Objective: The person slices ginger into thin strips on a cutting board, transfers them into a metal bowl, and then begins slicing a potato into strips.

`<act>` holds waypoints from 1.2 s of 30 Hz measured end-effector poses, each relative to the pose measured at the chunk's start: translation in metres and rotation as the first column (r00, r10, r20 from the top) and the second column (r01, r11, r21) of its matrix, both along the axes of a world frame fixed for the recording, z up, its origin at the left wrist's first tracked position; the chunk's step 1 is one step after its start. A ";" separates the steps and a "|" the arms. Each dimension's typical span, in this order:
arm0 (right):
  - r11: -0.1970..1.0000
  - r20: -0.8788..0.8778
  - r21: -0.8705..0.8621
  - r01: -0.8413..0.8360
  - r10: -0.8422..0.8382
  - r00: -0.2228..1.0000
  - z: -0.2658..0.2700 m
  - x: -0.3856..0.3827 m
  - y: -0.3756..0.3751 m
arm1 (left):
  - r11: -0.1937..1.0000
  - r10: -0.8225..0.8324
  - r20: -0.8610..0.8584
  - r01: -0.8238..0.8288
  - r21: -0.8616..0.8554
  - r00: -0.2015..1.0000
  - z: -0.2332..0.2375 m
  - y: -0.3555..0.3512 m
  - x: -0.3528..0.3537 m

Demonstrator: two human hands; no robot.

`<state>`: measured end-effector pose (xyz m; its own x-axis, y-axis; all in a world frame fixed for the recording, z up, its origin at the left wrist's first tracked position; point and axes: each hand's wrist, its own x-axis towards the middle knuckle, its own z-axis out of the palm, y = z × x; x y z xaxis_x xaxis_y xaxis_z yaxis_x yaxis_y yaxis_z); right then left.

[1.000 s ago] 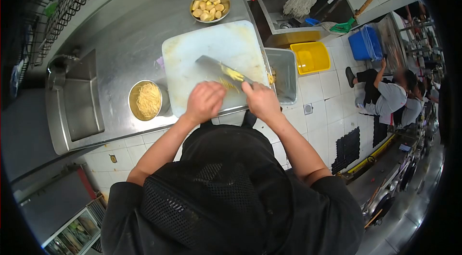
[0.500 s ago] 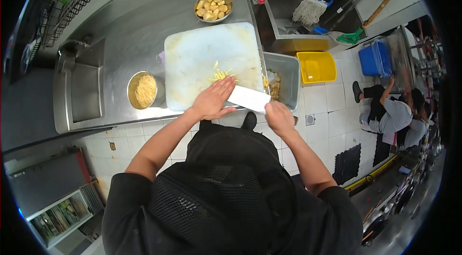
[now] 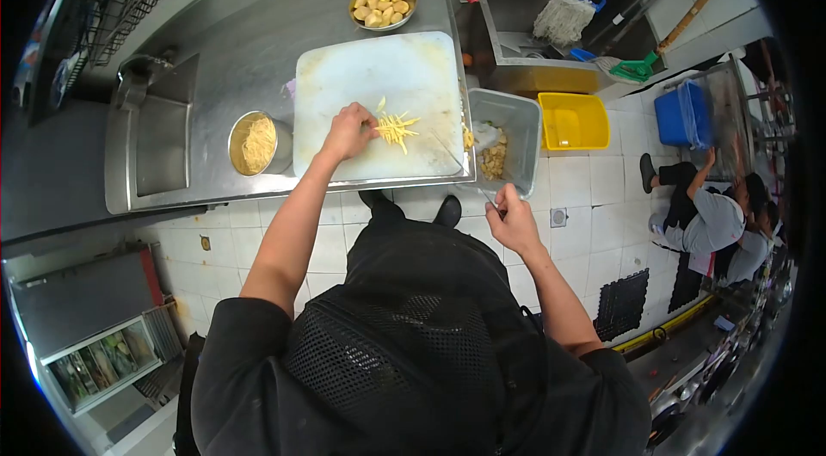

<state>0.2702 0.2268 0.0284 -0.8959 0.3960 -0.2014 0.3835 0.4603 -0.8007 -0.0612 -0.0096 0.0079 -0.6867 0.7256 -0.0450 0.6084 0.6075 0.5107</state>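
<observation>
- The left hand (image 3: 348,131) was beside the left end of the yellow strips (image 3: 397,131); whether it gripped any, I cannot tell
- Those strips lay on the chopping board (image 3: 344,69), nearer its front edge
- The right hand (image 3: 514,222), off the bench's front edge, was closed around a knife (image 3: 490,197)
- A pot (image 3: 284,148) stood left of the board's left edge

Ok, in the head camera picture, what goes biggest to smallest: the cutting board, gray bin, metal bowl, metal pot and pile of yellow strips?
1. Cutting board
2. Gray bin
3. Metal bowl and metal pot: they look too alike to rank
4. Pile of yellow strips
</observation>
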 end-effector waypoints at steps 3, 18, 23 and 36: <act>1.000 -0.054 -0.008 -0.012 0.012 0.998 0.003 -0.011 -0.008 | 0.997 0.010 0.137 0.002 -0.083 0.990 0.018 0.006 -0.015; 0.786 0.246 -0.615 0.072 0.104 0.964 0.015 -0.090 -0.057 | 0.986 -0.091 0.347 0.132 -0.097 0.933 0.030 -0.015 -0.024; 0.835 0.316 -0.522 0.174 0.000 0.949 0.033 -0.081 -0.058 | 0.986 -0.153 0.324 0.167 -0.017 0.933 0.038 -0.024 -0.035; 0.846 0.268 -0.495 0.197 -0.067 0.961 0.036 -0.074 -0.097 | 0.981 -0.149 0.147 0.127 0.149 0.978 -0.002 0.032 -0.062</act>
